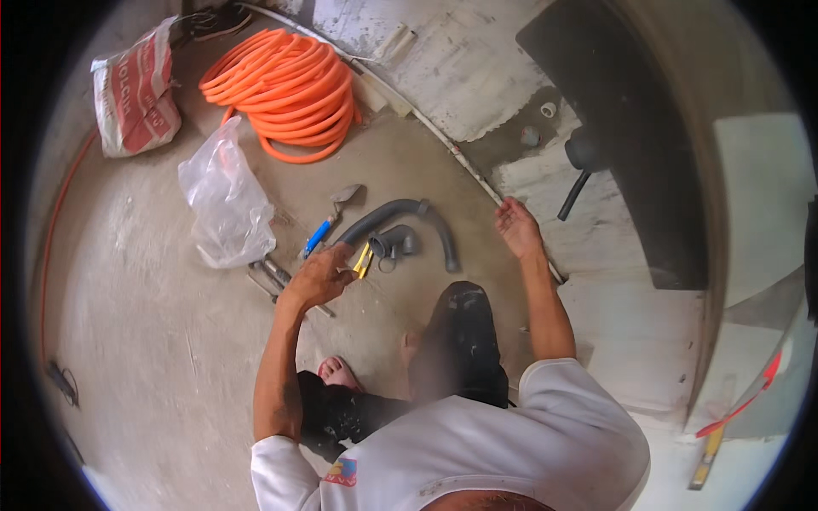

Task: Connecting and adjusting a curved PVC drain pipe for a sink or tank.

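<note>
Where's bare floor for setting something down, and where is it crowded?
Widest: floor between the clear plastic bag and orange cord. A narrower patch separates the bent grey pipe from the right hand. Crowded: around the left hand, near the blue-handled trowel and grey fitting.

The hose (281,102) is bright orange, the cable (51,230) orange-red. The sack (141,94) shows red on white; the plastic bag (226,204) is translucent white. Grey: pipe (368,222) and elbow (394,240). Yellow: hand tool (364,260). The trowel (319,236) has a blue handle. Trousers (463,341), black with whitish flecks; shirt (511,447), white, with a red, blue and yellow print (342,471).
</note>
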Tool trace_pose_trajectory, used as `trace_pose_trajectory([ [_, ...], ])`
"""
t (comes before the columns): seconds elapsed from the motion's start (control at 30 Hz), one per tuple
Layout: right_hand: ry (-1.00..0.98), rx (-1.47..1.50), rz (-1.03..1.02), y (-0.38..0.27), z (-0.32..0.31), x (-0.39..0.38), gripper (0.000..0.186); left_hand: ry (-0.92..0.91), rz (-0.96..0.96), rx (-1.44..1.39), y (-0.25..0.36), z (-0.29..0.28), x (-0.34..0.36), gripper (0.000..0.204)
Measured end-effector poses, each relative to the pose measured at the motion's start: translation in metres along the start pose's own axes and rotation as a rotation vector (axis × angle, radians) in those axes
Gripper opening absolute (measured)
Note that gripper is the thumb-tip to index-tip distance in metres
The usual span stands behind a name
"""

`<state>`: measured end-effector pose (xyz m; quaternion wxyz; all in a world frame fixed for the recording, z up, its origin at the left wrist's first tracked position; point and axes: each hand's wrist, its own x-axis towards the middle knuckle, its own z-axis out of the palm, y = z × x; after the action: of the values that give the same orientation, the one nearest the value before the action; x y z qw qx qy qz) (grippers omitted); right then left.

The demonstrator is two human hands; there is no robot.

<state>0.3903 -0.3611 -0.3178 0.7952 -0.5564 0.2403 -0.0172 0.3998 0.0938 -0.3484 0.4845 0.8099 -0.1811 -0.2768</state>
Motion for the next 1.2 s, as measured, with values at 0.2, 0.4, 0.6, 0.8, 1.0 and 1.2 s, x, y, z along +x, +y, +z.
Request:
trace_pose_trajectory([
  [0.2,0.079,0.242,-0.183,0.011,-0.031,0.035,0.027,-0.153,0.078,0.144,-0.003,0.030,0.003,0.038],
  [0.4,0.128,0.406,-0.174,0.011,-0.072,0.038,0.027,-0.261,0.008,0.133,0.025,0.048,-0.016,0.041],
  [0.6,0.031,0.329,-0.247,-0.015,-0.094,0.043,0.026,-0.212,0.052,0.156,0.028,0.064,-0.007,0.042],
  [0.8,0.065,0.189,-0.116,0.034,-0.147,0.043,0.027,-0.167,0.103,0.255,0.037,0.068,0.007,0.040],
  [1.0,0.243,0.068,0.134,0.108,-0.228,0.054,0.035,-0.205,-0.005,0.179,0.045,0.072,0.017,0.042],
  [1.2,0.140,-0.770,0.372,0.191,-0.201,0.079,0.049,-0.020,0.035,0.308,0.041,0.076,0.004,0.040],
])
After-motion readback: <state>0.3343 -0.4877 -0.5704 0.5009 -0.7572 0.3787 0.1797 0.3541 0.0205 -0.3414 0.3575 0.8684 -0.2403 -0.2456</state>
